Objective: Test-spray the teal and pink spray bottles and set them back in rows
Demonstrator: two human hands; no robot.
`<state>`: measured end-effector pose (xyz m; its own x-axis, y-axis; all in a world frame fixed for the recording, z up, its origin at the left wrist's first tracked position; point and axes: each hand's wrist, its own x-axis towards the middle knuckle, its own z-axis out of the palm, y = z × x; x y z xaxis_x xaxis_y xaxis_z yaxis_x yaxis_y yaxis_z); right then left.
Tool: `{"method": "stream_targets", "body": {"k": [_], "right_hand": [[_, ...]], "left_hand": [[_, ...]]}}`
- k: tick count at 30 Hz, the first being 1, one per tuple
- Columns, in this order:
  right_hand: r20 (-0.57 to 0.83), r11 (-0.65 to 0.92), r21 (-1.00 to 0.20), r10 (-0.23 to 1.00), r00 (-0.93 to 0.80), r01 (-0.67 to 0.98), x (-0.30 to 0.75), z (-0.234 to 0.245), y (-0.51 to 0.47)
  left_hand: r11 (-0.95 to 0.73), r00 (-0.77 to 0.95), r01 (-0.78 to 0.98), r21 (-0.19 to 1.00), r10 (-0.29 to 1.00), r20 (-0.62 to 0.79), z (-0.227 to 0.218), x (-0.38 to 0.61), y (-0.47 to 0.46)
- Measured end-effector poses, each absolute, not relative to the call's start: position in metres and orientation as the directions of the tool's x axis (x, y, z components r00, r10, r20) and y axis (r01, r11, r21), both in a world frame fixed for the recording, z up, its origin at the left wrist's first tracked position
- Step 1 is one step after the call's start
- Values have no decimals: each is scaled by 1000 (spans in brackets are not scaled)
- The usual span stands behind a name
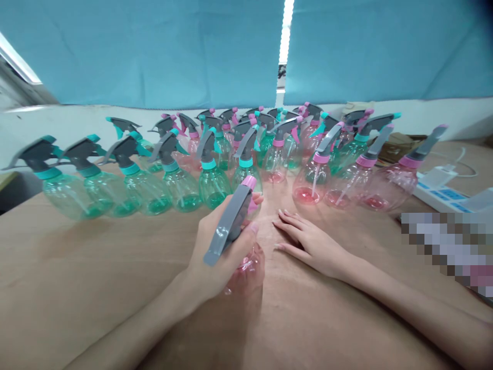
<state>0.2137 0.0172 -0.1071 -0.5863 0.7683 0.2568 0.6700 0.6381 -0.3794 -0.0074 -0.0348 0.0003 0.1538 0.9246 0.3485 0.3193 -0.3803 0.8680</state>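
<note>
A clear pink spray bottle (pixel 246 270) with a grey and pink trigger head stands near the middle of the table. My left hand (pixel 219 246) is wrapped round its neck, just below the trigger head. To the right of it, my right hand (pixel 306 239) lies palm down on the wood with its fingers stretched out, holding nothing. Just beyond my hands is a row of spray bottles: green ones such as the green spray bottle (pixel 215 187) on the left, and pink ones such as the pink spray bottle (pixel 310 187) on the right.
Several more green and pink spray bottles crowd the back of the wooden table (pixel 127 267). At the right are a white power strip (pixel 442 192) with a plugged-in charger and cable, and a blurred-out patch. A blue curtain (pixel 165 51) hangs behind.
</note>
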Motion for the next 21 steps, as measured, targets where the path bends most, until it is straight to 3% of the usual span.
{"method": "stream_targets", "body": {"k": [17, 21], "right_hand": [[208, 639, -331, 767, -607, 695, 214, -107, 18], [201, 638, -326, 768, -608, 698, 214, -106, 18]], "left_hand": [[-359, 80, 395, 846, 931, 357, 8, 0, -41], [-421, 150, 353, 836, 907, 394, 8, -3, -37]]}}
